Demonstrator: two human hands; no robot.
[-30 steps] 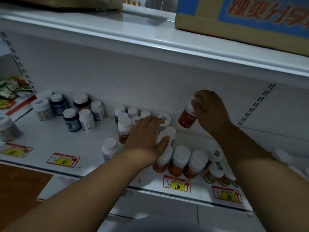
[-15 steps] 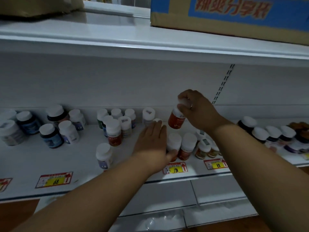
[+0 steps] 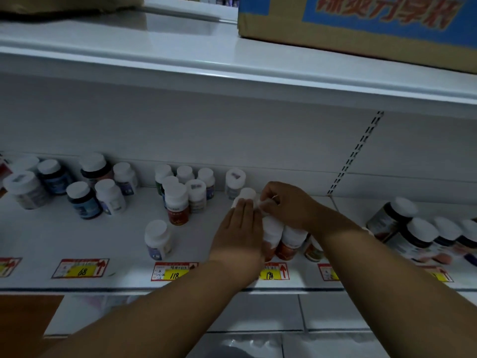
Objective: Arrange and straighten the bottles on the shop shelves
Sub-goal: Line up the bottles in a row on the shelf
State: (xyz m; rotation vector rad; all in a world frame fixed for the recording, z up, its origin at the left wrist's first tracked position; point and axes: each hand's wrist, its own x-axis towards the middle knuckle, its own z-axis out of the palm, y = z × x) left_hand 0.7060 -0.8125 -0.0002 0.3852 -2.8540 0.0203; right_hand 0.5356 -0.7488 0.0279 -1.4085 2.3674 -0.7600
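The left hand (image 3: 238,233) lies flat with straight fingers against the left side of a tight cluster of white-capped, orange-labelled bottles (image 3: 290,241), while the right hand (image 3: 286,206) curls over the top of the cluster, its fingertips pinching the white cap (image 3: 262,204) of one bottle there. The cluster stands on the white shelf (image 3: 64,241) near its front edge, just behind a yellow price tag (image 3: 273,272) marked 198. To the left stand a lone white bottle (image 3: 157,239) and loose groups of dark and white bottles (image 3: 85,184). A cardboard box (image 3: 361,27) sits on the shelf above.
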